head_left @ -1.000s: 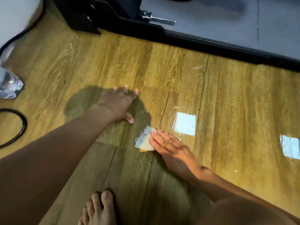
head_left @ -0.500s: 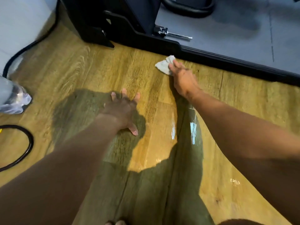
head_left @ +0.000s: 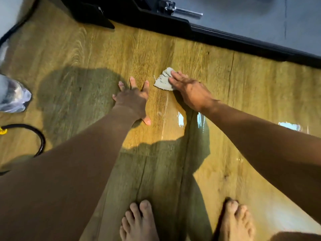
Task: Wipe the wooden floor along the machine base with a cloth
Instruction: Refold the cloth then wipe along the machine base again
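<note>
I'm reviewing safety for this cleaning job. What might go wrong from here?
The floor shines, possibly wet, near the bare feet and the bracing left hand: either might slip.
The right hand presses only flat fingers on the small cloth, which might slide out.
The cable loops close by: a snag hazard.

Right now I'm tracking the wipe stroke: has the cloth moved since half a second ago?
Yes. The cloth, under the right hand, has pulled back from the machine base, nearer the left hand.
</note>
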`<state>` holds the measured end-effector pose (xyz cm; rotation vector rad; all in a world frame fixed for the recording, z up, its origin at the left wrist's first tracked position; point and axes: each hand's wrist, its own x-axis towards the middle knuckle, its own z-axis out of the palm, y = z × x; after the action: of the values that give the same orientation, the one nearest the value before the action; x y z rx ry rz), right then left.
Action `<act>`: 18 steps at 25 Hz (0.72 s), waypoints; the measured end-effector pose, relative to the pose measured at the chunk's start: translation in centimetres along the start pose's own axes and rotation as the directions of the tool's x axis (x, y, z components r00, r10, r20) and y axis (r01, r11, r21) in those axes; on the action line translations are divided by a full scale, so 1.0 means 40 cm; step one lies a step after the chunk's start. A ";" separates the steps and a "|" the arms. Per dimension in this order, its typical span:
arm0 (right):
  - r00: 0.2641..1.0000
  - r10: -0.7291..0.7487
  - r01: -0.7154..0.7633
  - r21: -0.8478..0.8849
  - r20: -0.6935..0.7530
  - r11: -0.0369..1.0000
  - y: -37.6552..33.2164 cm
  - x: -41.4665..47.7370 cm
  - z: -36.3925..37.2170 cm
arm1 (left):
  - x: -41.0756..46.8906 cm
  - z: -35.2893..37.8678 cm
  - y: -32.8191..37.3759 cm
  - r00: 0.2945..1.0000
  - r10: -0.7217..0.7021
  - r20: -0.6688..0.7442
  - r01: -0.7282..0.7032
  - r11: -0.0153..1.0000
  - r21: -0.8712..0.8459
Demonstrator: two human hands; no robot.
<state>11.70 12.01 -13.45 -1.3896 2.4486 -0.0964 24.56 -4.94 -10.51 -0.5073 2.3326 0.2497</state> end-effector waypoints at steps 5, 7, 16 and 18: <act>0.976 0.216 -0.213 0.085 -0.031 0.973 0.017 0.079 -0.019 | -0.003 0.008 -0.005 1.000 0.024 -0.002 -0.024 1.000 0.012; 0.984 0.161 -0.151 0.109 -0.080 0.982 -0.019 0.028 0.029 | -0.001 0.016 -0.011 1.000 0.022 -0.016 -0.022 0.999 0.023; 0.996 -0.070 0.073 0.065 -0.049 0.995 -0.047 -0.090 0.049 | -0.037 0.001 -0.066 0.997 0.080 -0.021 -0.076 0.985 0.153; 0.990 0.105 -0.090 0.147 -0.096 0.985 -0.077 -0.091 0.060 | -0.036 0.009 -0.069 0.998 0.057 -0.038 -0.050 0.984 0.169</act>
<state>16.71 13.70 -14.18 -1.2303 2.5337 -0.3216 26.94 -6.91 -9.87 -0.3707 2.3852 0.0668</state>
